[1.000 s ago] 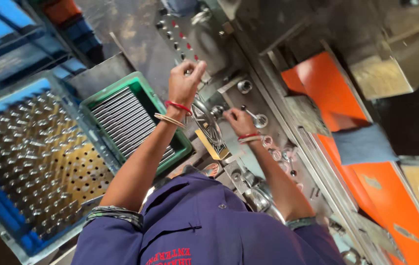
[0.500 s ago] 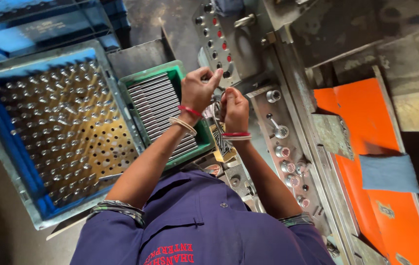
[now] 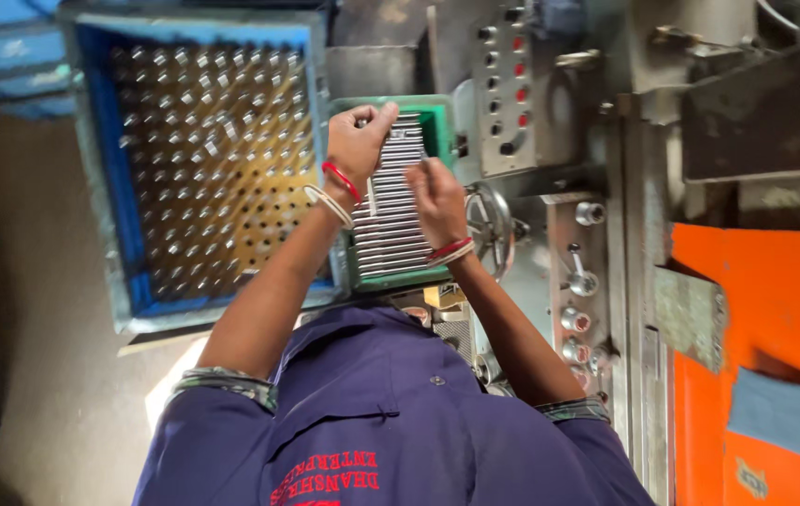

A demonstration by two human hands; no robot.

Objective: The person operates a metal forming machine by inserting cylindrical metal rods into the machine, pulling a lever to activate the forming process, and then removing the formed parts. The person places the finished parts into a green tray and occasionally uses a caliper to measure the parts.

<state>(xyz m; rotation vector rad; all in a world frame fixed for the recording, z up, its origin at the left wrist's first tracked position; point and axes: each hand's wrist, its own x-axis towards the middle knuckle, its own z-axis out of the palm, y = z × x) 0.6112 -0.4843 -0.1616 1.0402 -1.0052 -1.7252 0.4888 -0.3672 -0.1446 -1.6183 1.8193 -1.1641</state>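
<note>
Your left hand (image 3: pixel 358 142) and right hand (image 3: pixel 436 192) are both over the green tray (image 3: pixel 437 117) of metal rods (image 3: pixel 389 234), beside the blue crate (image 3: pixel 100 187) w/ pins. Left grip curled on rods; right grip pinched, contents can't tell.

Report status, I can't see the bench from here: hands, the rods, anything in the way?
Left hand and right hand both over green tray, fingers on the metal rods. Grip unclear. Handwheel right beside the right hand; nothing blocking.
</note>
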